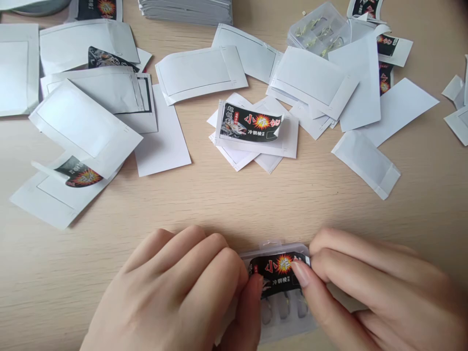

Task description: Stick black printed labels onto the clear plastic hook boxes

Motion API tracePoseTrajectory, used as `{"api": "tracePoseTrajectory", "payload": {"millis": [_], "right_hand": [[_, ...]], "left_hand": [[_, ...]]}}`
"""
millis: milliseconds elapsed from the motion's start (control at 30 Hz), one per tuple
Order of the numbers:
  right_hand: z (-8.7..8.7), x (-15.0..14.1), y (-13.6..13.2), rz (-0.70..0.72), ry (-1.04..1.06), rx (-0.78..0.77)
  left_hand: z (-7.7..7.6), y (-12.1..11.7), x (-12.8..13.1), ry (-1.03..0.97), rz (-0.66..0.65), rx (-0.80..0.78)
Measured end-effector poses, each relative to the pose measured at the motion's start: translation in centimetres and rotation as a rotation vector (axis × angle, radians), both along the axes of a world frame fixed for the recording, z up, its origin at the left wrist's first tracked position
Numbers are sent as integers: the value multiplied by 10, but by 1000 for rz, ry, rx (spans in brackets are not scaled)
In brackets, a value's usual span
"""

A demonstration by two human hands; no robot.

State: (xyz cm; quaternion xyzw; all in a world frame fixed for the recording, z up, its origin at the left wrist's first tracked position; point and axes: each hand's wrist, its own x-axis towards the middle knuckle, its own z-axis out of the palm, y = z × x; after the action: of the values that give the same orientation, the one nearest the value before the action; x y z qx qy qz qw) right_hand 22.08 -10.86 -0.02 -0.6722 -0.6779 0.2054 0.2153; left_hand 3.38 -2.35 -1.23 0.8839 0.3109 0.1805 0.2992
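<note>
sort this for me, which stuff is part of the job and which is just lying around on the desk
In the hands:
left hand
right hand
clear hook box
black printed label

Lying around:
second hook box
white paper sleeves
loose white cards
label on a sleeve

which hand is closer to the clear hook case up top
The right hand. It is below the clear plastic hook case and slightly right of it; the left hand is farther, below and left.

Black label: left end hidden behind the left hand; small print too small to read.
Clear plastic case: contents partly blocked by fingers; lower right corner covered by the right hand.
Packet stack: cut off by the top edge.
Edge packets: cut off on the right.
</note>
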Motion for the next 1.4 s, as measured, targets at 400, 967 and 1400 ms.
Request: {"api": "tracePoseTrajectory", "payload": {"millis": [400,967,1400], "right_hand": [[5,-1,0,-44,-23,-64],[6,8,2,122,46,9],[3,9,5,102,40,12]], "left_hand": [[4,-1,1,10,-15,-22],[4,2,1,-16,-61,-4],[0,4,1,-18,-49,35]]}}
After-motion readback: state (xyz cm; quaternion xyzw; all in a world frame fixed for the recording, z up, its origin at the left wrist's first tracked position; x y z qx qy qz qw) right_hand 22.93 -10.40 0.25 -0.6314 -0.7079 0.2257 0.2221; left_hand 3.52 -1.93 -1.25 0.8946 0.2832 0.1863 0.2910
